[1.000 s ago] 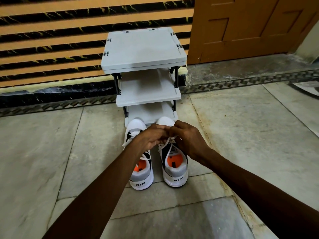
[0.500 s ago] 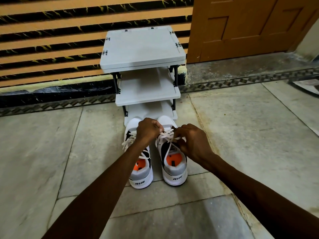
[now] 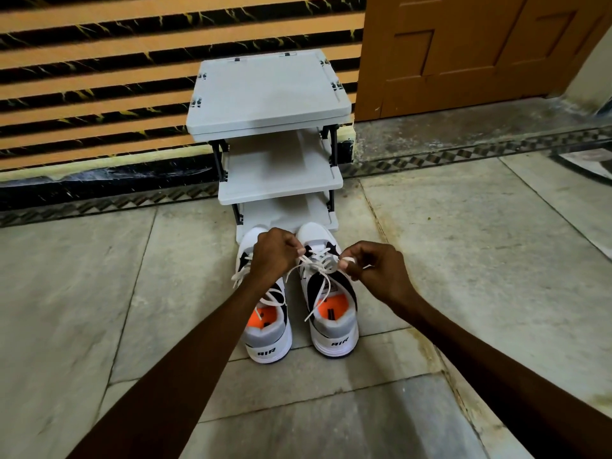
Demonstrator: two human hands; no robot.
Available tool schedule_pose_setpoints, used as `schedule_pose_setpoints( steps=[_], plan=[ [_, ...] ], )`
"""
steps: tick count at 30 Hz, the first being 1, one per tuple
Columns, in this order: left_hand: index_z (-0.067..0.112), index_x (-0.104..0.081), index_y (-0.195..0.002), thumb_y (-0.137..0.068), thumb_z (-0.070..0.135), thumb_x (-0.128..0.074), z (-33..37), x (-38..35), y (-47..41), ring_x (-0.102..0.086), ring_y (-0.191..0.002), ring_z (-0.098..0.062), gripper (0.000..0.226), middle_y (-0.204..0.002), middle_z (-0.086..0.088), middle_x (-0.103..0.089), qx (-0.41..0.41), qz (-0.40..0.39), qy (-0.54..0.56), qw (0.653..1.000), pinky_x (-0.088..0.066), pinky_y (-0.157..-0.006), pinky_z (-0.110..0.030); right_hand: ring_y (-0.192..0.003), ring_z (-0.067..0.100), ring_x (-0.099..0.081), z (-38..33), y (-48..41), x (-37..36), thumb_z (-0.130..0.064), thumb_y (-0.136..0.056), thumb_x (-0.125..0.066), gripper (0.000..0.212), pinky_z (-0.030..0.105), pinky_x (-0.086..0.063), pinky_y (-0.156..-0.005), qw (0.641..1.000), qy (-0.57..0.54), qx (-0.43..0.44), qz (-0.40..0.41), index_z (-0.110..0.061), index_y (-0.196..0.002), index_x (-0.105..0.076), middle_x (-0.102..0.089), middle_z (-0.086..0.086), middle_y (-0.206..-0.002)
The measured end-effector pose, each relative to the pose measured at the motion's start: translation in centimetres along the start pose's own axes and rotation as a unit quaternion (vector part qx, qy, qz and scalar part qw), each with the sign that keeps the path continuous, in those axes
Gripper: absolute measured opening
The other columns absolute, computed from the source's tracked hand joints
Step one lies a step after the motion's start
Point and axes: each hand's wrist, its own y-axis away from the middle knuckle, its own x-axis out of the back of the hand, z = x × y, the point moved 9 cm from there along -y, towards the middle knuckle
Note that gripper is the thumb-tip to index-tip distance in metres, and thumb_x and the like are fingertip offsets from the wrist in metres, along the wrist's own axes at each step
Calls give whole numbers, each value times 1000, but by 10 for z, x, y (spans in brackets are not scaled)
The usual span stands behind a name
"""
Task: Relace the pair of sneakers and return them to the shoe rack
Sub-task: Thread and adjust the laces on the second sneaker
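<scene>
Two white sneakers side by side on the stone floor (image 3: 463, 260), heels toward the camera, toes touching the bottom tier of a grey three-tier shoe rack (image 3: 268, 91). Left sneaker (image 3: 270, 339) and right sneaker (image 3: 334, 329) both with orange insoles, black side panels, "AIR" on the heels. Left hand (image 3: 273, 255) closed on one white lace (image 3: 314, 265) strand above the right sneaker; right hand (image 3: 371, 270) pinching the other strand, the two crossing over the tongue. Loose ends hanging down toward the shoe's opening. Left sneaker's laces slack, partly hidden under the left forearm. Behind the rack, a striped wall (image 3: 99, 77); to the right, a brown wooden door (image 3: 480, 51).
</scene>
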Motion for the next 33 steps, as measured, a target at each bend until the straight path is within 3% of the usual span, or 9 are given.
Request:
schedule_pose_setpoints(
  steps=[4, 6, 9, 15, 20, 25, 33],
  plan=[
    [10, -76, -79, -77, 27, -78, 4, -4, -2, -62, -62, -16, 17, -66, -5, -70, 3, -16, 65, 998, -55, -73, -33, -62, 16, -64, 0, -11, -11, -14, -83, -75, 9, 36, -58, -68, 993, -99, -57, -22, -8, -89, -78, -71, 17, -71],
    [12, -75, -76, -76, 33, -78, 5, -7, -4, -64, -64, -20, 21, -62, -1, -67, 8, -22, 67, 997, -56, -74, -39, -64, 20, -65, -3, -14, -18, -18, -84, -75, 14, 34, -58, -61, 992, -103, -64, -27, -5, -88, -77, -72, 23, -77],
    [17, -71, -75, -78, 42, -74, 8, -11, -5, -67, -78, -23, 25, -79, -4, -72, 14, -23, 17, 999, -51, -71, -34, -59, 11, -64, -6, -14, -25, -23, -89, -69, 21, 22, -47, -44, 992, -94, -81, -30, -3, -85, -74, -73, 20, -81],
    [15, -68, -86, -83, 46, -65, 1, -18, -11, -66, -91, -28, 31, -96, -7, -72, 24, -12, -90, 996, -46, -72, -33, -41, 11, -53, -9, 0, -45, -32, -102, -46, 34, 14, -37, -38, 968, -162, -133, -136, -9, -80, -60, -63, 9, -67],
    [13, -67, -101, -86, 45, -61, 0, -26, -19, -63, -102, -33, 35, -112, -12, -68, 13, -8, -208, 978, -44, -84, -39, -41, 5, -38, 7, 12, -45, -36, -102, -44, 41, 13, -33, -39, 967, -161, -172, -97, -14, -70, -56, -45, -4, -51],
    [13, -67, -106, -88, 41, -62, 3, -31, -24, -63, -104, -34, 34, -113, -12, -67, 11, 21, -236, 971, -44, -84, -39, -34, -4, -44, 15, 20, -45, -33, -101, -47, 42, 7, -34, -40, 969, -166, -178, -45, -16, -64, -56, -50, -12, -42],
    [9, -66, -109, -89, 41, -60, -1, -38, -26, -63, -104, -33, 38, -114, -12, -66, 21, 32, -265, 963, -45, -85, -40, -40, -4, -42, 16, 20, -43, -35, -100, -50, 44, 8, -32, -45, 984, -113, -136, -29, -22, -58, -55, -51, -12, -45]
  ],
)
